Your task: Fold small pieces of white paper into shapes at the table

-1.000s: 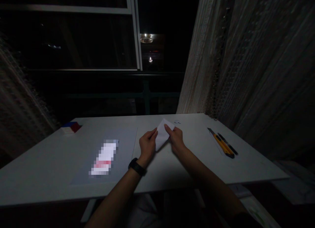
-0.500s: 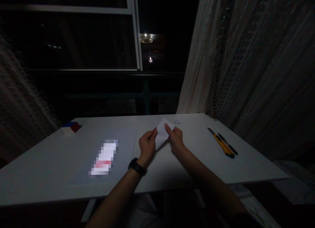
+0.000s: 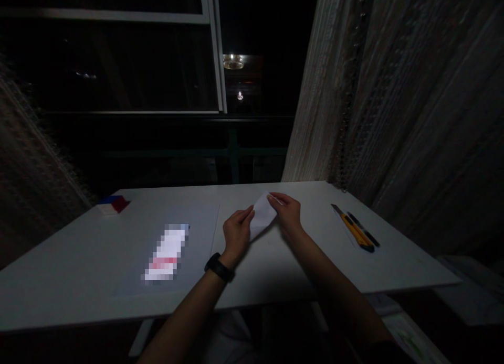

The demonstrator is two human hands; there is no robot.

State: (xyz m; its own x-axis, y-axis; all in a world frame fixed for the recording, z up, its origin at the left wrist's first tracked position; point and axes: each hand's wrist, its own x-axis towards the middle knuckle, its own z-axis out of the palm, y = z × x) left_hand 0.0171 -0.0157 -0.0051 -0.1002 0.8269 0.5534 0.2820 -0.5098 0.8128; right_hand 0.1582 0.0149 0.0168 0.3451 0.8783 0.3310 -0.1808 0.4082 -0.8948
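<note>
A folded sheet of white paper [image 3: 263, 213] is held above the middle of the table, tilted up to the right. My left hand [image 3: 237, 228] pinches its left edge between thumb and fingers; a black watch [image 3: 219, 267] is on that wrist. At the upper right corner of the paper, my right hand [image 3: 289, 212] is closed on it, thumb on the near face. Fingers behind the paper are partly hidden.
On the white table [image 3: 74, 269], a lit, blurred-out screen [image 3: 167, 253] lies on a pale sheet [image 3: 205, 222]. A colored cube [image 3: 112, 204] stands far left. A yellow utility knife [image 3: 357, 232] and a black pen [image 3: 364, 229] lie right. Curtains [image 3: 311, 107] hang beside the dark window.
My right hand has moved a little to the right and turned at the paper's upper corner. The paper leans further right. My left hand has barely moved.
</note>
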